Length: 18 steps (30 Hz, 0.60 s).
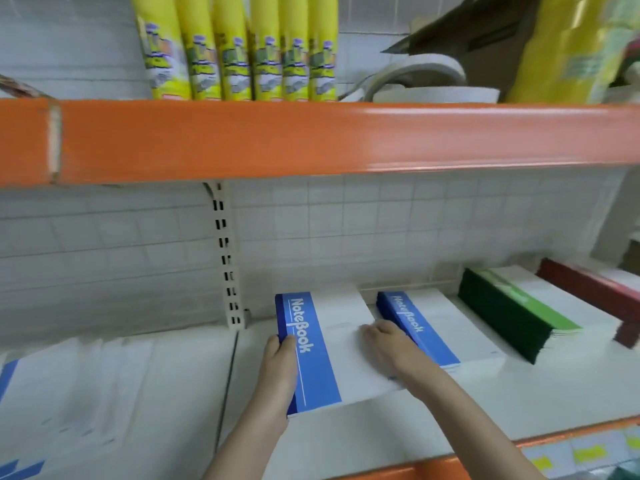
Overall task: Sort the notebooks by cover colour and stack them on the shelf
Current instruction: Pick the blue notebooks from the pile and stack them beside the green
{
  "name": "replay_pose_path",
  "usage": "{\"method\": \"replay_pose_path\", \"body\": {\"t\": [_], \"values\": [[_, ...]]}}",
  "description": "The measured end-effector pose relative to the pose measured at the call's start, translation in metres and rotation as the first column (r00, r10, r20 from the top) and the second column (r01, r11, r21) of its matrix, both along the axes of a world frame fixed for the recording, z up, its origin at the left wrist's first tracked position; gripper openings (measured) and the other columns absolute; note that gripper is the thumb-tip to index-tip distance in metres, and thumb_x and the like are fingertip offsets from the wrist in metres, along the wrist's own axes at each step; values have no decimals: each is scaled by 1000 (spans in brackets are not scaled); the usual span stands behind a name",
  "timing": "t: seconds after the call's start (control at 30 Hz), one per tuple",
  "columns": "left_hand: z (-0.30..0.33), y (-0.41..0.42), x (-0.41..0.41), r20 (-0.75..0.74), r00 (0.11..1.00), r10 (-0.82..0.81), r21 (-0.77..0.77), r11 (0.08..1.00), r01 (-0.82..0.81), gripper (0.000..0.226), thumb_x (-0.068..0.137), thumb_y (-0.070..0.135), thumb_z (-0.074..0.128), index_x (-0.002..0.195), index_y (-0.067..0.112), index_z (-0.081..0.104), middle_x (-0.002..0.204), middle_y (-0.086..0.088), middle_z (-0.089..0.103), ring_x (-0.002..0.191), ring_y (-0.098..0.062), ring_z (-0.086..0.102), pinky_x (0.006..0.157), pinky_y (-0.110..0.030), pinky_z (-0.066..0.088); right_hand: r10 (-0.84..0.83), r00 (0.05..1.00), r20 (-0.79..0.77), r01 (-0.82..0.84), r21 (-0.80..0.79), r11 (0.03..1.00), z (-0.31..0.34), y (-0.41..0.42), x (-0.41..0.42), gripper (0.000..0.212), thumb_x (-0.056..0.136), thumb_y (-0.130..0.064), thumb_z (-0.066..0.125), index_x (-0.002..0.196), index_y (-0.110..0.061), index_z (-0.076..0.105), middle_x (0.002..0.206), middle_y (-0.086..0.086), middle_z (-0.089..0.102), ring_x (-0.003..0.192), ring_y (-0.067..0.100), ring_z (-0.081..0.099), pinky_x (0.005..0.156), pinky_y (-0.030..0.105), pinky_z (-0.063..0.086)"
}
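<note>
A stack of blue-spined notebooks lies on the white shelf in front of me. My left hand grips its left spine edge, thumb on the top cover. My right hand rests on the white part of the top cover at the stack's right side, fingers bent. Touching that hand on the right lies a second blue stack. Further right sit a green stack and a red stack.
White notebooks with blue corners lie spread at the left. An orange upper shelf carries yellow spray cans and white bowls. A slotted upright stands behind. Price labels line the front edge.
</note>
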<state>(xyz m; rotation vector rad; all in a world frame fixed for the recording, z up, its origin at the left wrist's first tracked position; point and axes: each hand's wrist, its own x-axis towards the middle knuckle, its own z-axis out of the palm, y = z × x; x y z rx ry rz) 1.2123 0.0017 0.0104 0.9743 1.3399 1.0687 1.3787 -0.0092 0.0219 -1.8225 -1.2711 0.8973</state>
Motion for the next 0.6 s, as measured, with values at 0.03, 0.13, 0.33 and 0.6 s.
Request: {"method": "replay_pose_path", "body": {"t": [0.03,0.13,0.33,0.6], "values": [[0,0,12,6,1000,-6,5,1000,6,20,101,28,38,84,25,48,84,1,60,68,-15,59,51,-24,41,-7,1000,-1,7,-9,1000,1,-2,11,21,98,-32,37,94,-18,51,88,-1,50,68,9,43,46,16,33],[2,4,49,33,999,-33,10,999,33,18,100,27,39,86,22,48,86,-2,61,69,-17,60,53,-24,45,-35,998,44,34,29,999,1,-3,48,20,95,-32,41,82,-17,43,81,-1,42,67,14,38,52,24,30],[-3,19,113,50,993,-109,-21,994,111,18,99,27,40,86,22,51,80,0,65,63,-16,64,47,-22,49,-144,968,203,108,177,978,-4,0,117,33,93,-28,51,70,-13,33,65,1,32,61,17,32,49,26,20],[-12,48,166,-128,967,-219,5,975,221,24,98,17,43,79,8,55,67,-1,68,51,-10,63,37,-15,39,-172,967,190,140,174,975,-16,12,184,34,90,-27,58,67,-7,45,61,3,41,54,14,35,41,16,24]]}}
